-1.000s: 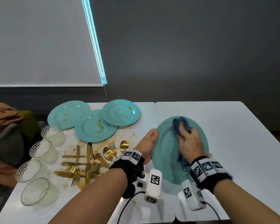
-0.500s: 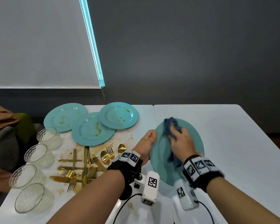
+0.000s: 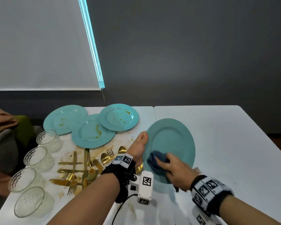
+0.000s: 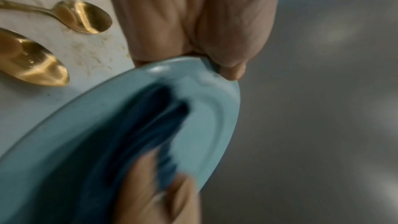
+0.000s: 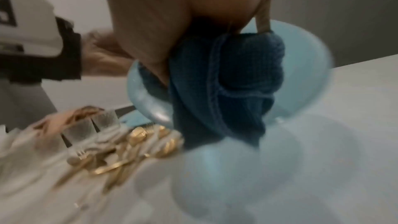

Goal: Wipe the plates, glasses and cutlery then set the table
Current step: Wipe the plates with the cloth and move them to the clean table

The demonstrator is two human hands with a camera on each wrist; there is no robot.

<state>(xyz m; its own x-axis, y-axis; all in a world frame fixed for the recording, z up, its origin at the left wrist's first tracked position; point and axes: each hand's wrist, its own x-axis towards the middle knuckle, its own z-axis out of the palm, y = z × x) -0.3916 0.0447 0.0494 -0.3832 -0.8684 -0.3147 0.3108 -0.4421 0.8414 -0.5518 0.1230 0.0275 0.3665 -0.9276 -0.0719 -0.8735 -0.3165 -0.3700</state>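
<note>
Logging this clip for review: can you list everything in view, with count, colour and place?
Held plate: one, teal, tilted up over the seam between the two tables.
Cloth: one, dark blue, pressed on the held plate's lower left.
Dirty plates: three, teal with orange smears, overlapping at the back of the left table.
Glasses: four, clear and textured, in a row along the left table's left edge.
Cutlery: gold forks, knives and spoons in a heap, too tangled to count, in front of the dirty plates.
Tables: two, white, pushed together.
Left hand: grip on the held plate's left rim.
Right hand: holds the cloth.
</note>
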